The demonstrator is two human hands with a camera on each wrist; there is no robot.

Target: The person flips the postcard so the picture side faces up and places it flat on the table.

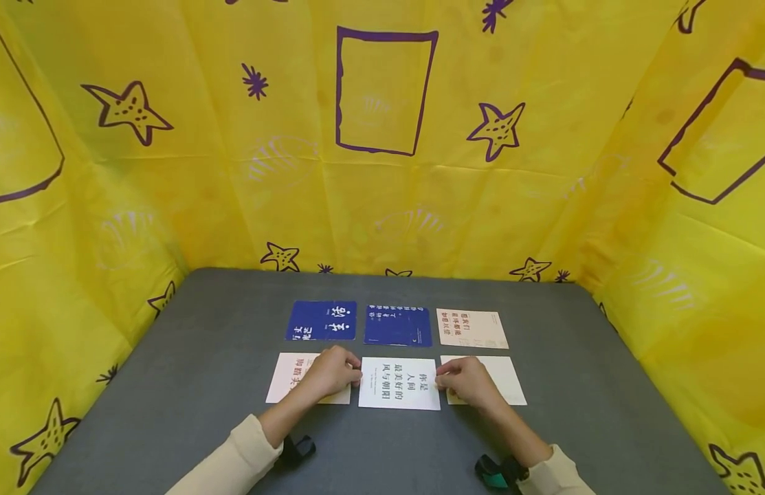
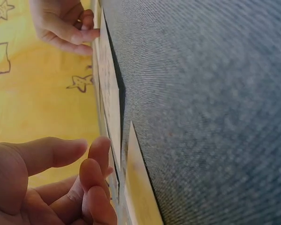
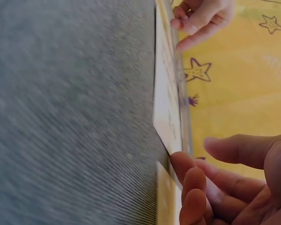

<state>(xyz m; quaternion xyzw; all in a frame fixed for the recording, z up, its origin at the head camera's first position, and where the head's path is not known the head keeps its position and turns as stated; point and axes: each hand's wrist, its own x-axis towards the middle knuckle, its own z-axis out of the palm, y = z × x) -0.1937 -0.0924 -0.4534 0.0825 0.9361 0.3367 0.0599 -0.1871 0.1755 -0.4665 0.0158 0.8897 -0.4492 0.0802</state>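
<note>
A white card point(image 1: 388, 402) with dark printed characters lies in the middle of the near row, between both hands. My left hand point(image 1: 333, 371) is at its left edge, over part of a pale pink card point(image 1: 282, 378). At the right edge is my right hand point(image 1: 470, 380), above a cream card point(image 1: 507, 381) that it partly covers. Left thumb and forefinger stand apart with a gap in the left wrist view. In the right wrist view, the right forefinger meets the corner of the white card point(image 3: 166, 108), while the thumb is held away.
Behind is a second row: a blue card point(image 1: 309, 317), another blue card point(image 1: 397, 333) and a peach card point(image 1: 471, 330). All lie on a dark grey table point(image 1: 382, 454). Yellow patterned cloth point(image 1: 382, 199) encloses the back and sides. Dark straps circle both wrists.
</note>
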